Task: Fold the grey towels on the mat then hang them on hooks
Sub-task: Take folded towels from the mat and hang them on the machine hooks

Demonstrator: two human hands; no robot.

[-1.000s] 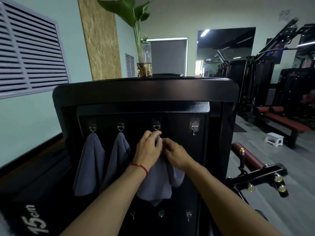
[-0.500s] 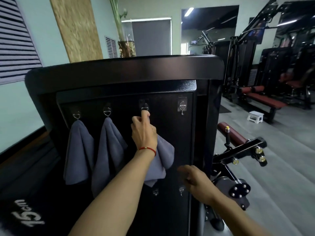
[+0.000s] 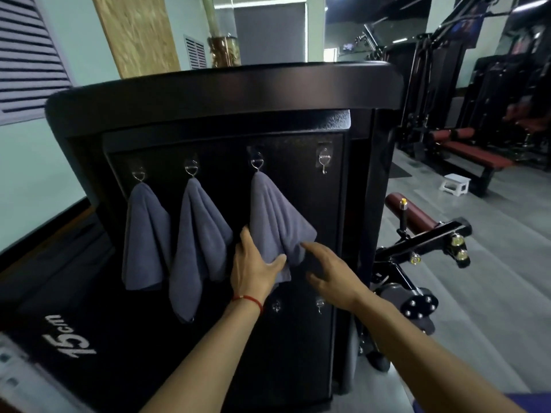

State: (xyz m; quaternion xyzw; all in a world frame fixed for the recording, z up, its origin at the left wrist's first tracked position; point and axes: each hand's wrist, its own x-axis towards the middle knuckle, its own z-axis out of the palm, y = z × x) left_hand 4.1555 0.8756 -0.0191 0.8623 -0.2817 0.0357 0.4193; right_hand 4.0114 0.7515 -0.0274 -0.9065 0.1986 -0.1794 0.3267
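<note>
Towels hang from three hooks on the black panel (the third towel from the third hook). The left hand grips its lower edge; the right hand, fingers spread, holds nothing.

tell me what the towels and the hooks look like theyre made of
Grey towels: soft, matte cloth, probably microfibre or terry, judging by the limp folds and fuzzy surface. Hooks: shiny silver wire, likely metal, on what seem to be clear stick-on pads.
</note>
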